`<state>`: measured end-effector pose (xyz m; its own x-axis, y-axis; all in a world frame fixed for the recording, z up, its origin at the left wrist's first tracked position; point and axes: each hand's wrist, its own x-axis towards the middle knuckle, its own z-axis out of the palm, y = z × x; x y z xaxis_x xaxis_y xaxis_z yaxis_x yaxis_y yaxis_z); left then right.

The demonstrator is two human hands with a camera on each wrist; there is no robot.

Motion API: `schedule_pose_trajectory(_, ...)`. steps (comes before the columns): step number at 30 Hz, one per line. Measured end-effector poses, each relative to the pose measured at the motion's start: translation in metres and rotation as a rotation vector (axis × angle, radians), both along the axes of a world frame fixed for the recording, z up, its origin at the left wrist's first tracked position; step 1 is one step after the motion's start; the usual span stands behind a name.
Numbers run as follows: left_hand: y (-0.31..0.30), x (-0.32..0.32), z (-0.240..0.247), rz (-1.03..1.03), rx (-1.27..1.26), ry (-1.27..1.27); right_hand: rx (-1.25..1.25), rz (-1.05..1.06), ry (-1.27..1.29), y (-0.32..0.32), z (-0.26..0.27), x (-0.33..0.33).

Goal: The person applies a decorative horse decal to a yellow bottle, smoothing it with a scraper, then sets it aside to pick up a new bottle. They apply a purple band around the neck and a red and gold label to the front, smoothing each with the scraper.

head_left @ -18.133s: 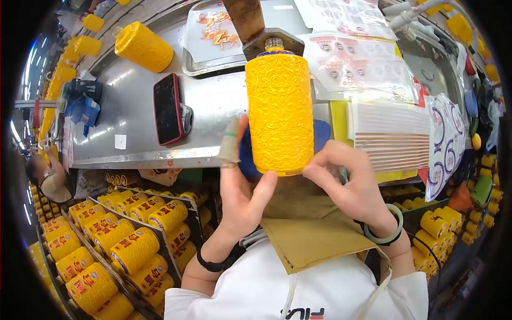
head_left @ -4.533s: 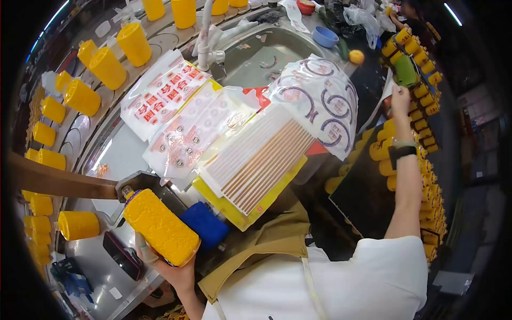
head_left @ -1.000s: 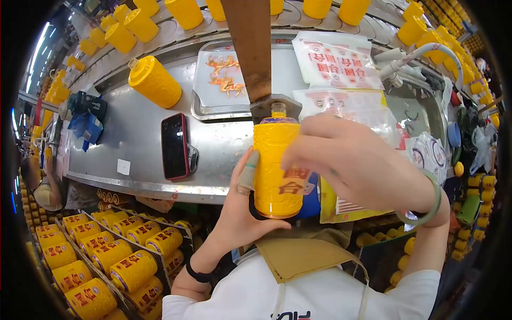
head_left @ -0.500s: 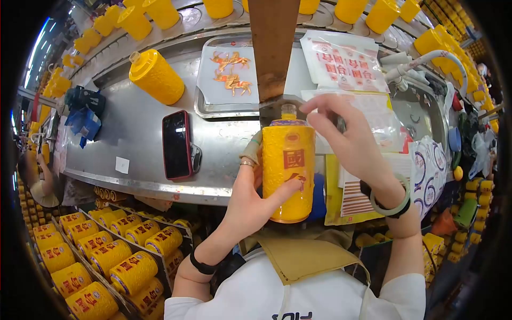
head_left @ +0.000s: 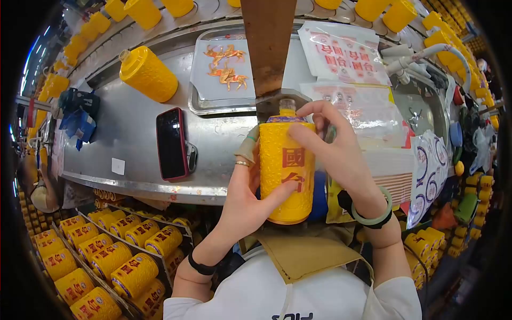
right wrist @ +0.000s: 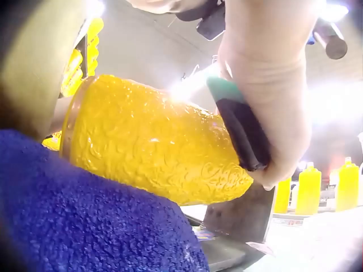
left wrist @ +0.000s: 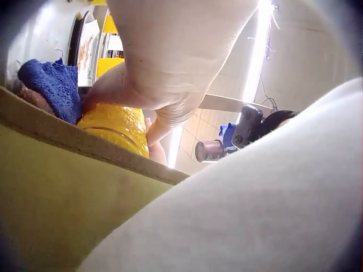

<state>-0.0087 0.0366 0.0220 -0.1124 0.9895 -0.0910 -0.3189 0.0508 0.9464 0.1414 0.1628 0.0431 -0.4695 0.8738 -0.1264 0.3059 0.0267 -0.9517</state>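
1. Bottle lay near centre, neck lodged under wooden arm, apparently for steadiness.
2. Left hand wrapped its body, bracing it.
3. Right hand pinched dark tool against its shoulder.

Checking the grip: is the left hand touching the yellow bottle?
Touching. The head view shows the left hand wrapped round the yellow bottle, its thumb lying across the front.
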Motion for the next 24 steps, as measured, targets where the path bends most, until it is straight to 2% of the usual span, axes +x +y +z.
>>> schedule_pose_trajectory(8,-0.0007,0.0006,0.0012,-0.013,-0.066,-0.029,-0.007,-0.003,0.02,0.0004,-0.0002,-0.0014)
schedule_pose_trajectory(24,0.0,0.0018,-0.0004,0.01,-0.014,0.007,-0.004,-0.026,0.061,0.0005,-0.006,-0.0012)
